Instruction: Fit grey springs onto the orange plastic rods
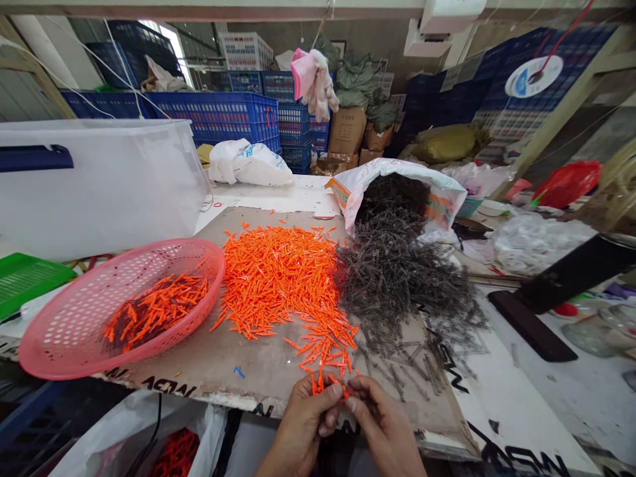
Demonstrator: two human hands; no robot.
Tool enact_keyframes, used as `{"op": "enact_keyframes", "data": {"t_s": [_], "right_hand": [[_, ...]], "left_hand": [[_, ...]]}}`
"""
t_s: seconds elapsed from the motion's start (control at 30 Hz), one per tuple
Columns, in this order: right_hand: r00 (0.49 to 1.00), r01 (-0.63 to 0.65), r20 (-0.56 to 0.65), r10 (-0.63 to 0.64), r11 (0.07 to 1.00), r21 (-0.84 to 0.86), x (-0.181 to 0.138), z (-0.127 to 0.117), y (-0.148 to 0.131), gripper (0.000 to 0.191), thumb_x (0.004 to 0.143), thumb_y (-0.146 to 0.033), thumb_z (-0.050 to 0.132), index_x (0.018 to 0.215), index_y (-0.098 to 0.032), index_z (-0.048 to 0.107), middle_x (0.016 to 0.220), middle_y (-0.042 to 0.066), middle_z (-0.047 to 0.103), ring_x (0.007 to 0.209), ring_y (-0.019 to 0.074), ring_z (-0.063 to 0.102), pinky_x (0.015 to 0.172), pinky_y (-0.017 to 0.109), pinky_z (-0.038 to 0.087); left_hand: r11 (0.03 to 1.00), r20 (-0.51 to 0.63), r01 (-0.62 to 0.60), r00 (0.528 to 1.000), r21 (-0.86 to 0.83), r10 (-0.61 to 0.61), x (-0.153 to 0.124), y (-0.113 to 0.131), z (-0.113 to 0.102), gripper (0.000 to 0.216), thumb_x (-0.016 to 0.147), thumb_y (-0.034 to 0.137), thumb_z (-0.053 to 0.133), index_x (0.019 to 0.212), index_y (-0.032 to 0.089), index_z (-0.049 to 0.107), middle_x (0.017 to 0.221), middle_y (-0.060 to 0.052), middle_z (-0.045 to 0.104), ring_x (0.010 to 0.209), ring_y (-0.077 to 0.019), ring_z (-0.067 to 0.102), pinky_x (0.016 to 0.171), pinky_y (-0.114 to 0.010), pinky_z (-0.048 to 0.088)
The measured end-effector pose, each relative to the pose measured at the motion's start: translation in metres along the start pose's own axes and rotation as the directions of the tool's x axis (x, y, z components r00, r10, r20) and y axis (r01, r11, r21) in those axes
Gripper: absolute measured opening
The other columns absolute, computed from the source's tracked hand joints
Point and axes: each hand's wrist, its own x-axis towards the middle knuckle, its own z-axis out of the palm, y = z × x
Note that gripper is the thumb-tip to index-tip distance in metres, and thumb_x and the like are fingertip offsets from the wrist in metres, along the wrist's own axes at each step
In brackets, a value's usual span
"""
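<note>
A long white worktop [541, 391] printed with black lettering fills the middle of the view. Over its near half lies a flat grey-brown sheet [263, 361], which reaches the worktop's near edge. A large translucent white plastic box [99, 192] stands toward the worktop's far left corner. In front of it, by the near left corner, a round pink perforated plastic basket [54, 331] sits tilted, with a loose layer of slim orange plastic pieces inside.

Right of the sheet's centre spreads a tangled heap of dark grey, spring-like coiled strips [397, 278], thinning out toward the sheet's near right corner. It comes out of the mouth of a white sack with orange print [377, 171], which lies on its side nearer the worktop's far edge. Between the basket and the dark heap is a bright heap of slim, pointed orange plastic pieces [278, 278]; its right side touches the dark strips, and a narrow trail of it runs down toward the near edge.

Both hands meet at the middle of the near edge, where that trail ends. The left hand [305, 424] has its fingers curled around a few orange pieces; the right hand [385, 421] pinches at a small orange piece [344, 392] between the two hands' fingertips. Whether a dark strip is there too cannot be told. A tiny blue scrap [239, 372] lies left of the hands.
</note>
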Motion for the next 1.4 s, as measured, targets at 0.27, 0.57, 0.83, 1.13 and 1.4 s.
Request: {"op": "enact_keyframes", "data": {"t_s": [0.27, 0.57, 0.83, 1.13, 1.4], "right_hand": [[0.996, -0.036, -0.082, 0.039, 0.999, 0.035, -0.004, -0.003, 0.006, 0.039, 0.087, -0.055, 0.058, 0.096, -0.019, 0.071, 0.086, 0.008, 0.075, 0.08, 0.0222, 0.072, 0.072, 0.027, 0.057], [0.992, 0.123, 0.027, -0.12, 0.975, -0.184, -0.002, -0.011, 0.002, 0.021, 0.092, -0.034, 0.055, 0.092, -0.022, 0.072, 0.083, 0.003, 0.075, 0.073, 0.016, 0.071, 0.064, 0.018, 0.054], [0.969, 0.242, 0.026, -0.247, 0.911, -0.333, -0.001, -0.012, -0.002, 0.017, 0.092, -0.027, 0.053, 0.086, -0.021, 0.068, 0.072, 0.0, 0.07, 0.062, 0.0145, 0.067, 0.057, 0.02, 0.05], [0.937, 0.331, 0.034, -0.348, 0.85, -0.41, -0.004, -0.011, -0.004, 0.015, 0.092, -0.022, 0.052, 0.085, -0.021, 0.064, 0.07, -0.001, 0.068, 0.06, 0.0132, 0.065, 0.055, 0.02, 0.048], [0.933, 0.332, 0.039, -0.357, 0.816, -0.473, -0.007, -0.008, 0.005, 0.017, 0.093, -0.024, 0.05, 0.083, -0.021, 0.064, 0.068, 0.0, 0.066, 0.06, 0.0146, 0.064, 0.055, 0.022, 0.046]], "left_hand": [[1.0, -0.037, -0.006, 0.999, 0.011, 0.007, -0.001, 0.002, 0.005, 0.036, 0.061, 0.041, 0.083, 0.065, 0.011, 0.064, 0.044, 0.003, 0.053, 0.034, -0.0013, 0.028, 0.035, -0.016, 0.014], [0.999, -0.062, -0.034, 0.997, 0.036, 0.036, -0.001, -0.003, 0.005, 0.037, 0.06, 0.043, 0.083, 0.065, 0.012, 0.063, 0.045, 0.004, 0.053, 0.034, -0.0017, 0.029, 0.035, -0.016, 0.013], [0.987, -0.088, -0.096, 0.99, 0.125, 0.107, -0.001, -0.014, 0.003, 0.037, 0.067, 0.046, 0.079, 0.069, 0.013, 0.062, 0.037, 0.008, 0.044, 0.034, -0.003, 0.026, 0.037, -0.017, 0.014], [0.981, -0.112, -0.112, 0.985, 0.156, 0.13, -0.001, -0.016, 0.004, 0.04, 0.065, 0.05, 0.079, 0.067, 0.015, 0.059, 0.036, 0.009, 0.042, 0.034, -0.0033, 0.025, 0.038, -0.017, 0.015], [0.98, -0.095, -0.103, 0.988, 0.169, 0.12, 0.008, -0.023, -0.002, 0.049, 0.055, 0.06, 0.08, 0.064, 0.017, 0.059, 0.031, 0.009, 0.041, 0.031, -0.0039, 0.024, 0.035, -0.018, 0.015]]}}
